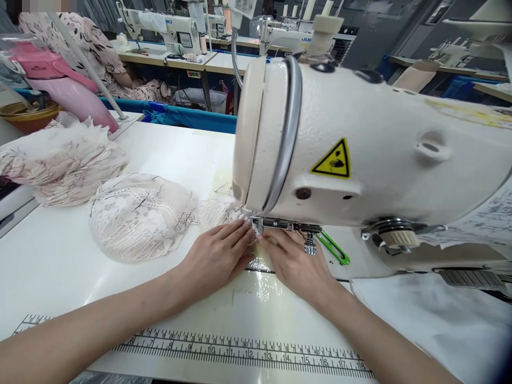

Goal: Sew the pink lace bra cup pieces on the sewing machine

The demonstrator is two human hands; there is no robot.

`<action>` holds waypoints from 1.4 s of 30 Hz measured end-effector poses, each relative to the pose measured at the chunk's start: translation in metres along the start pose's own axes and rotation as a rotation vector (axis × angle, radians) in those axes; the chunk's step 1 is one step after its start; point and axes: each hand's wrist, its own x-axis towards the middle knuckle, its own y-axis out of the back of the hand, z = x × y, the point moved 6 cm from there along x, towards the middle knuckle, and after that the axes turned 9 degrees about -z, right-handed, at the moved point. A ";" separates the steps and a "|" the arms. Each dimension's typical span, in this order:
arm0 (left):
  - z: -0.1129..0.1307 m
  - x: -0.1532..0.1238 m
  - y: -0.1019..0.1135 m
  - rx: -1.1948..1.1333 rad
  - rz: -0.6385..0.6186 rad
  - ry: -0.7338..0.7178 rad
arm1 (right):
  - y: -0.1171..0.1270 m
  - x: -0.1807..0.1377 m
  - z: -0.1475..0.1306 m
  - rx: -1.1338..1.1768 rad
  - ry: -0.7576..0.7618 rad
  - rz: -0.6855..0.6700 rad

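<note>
A white sewing machine (360, 144) stands over the table, its needle area low at the centre. Piece of white lace fabric (220, 210) lies at the presser foot, partly hidden behind the machine head. On its near left side, my left hand (218, 250) lies with fingers stretched out and pressing the lace down. From the right, my right hand (298, 261) reaches under the metal guide bar (288, 224), its fingers partly hidden, with the thumb and a finger at the lace edge. Green thread snips (334, 248) lie just right of that hand.
Left of the machine lies a lace cup-shaped piece (140, 216), with a heap of sheer fabric (64, 160) behind it. A pink bottle (66, 88) and a brown bowl (30, 114) stand far left. Ruler tape (240, 349) runs along the front edge. Another person's sleeve (80, 48) shows behind.
</note>
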 end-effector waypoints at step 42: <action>0.001 -0.001 -0.003 0.105 0.019 0.021 | -0.016 0.003 -0.001 0.005 0.031 -0.010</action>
